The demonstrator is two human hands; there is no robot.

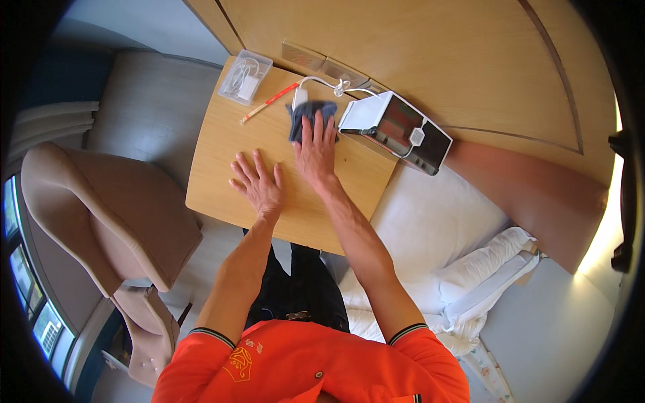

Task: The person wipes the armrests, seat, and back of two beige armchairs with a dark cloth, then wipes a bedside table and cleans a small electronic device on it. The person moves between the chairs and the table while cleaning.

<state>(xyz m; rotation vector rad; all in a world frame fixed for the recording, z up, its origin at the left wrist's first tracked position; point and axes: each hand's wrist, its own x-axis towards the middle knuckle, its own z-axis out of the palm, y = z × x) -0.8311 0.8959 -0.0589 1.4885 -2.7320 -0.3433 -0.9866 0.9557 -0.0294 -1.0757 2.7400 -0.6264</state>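
My right hand point(316, 156) presses a dark grey cloth point(313, 108) against the wooden tabletop point(221, 136). Its fingers are spread over the cloth and slightly blurred. Lower on the same surface, to the left, my left hand point(260, 186) lies palm down with fingers apart and nothing under it that I can see. A white block point(299, 96) with a white cable point(322, 79) touches the cloth's far edge, partly covered by it. Right of the cloth stands a boxy white-and-black device point(403, 128) with glossy sides and a white tag.
A clear plastic box point(246, 76) with a coiled white cable sits at the far left corner. Near it lies a thin stick in a red wrapper point(270, 103). Wall sockets point(302, 55) line the back panel. A brown armchair point(116, 221) stands left, a white bed point(433, 216) right.
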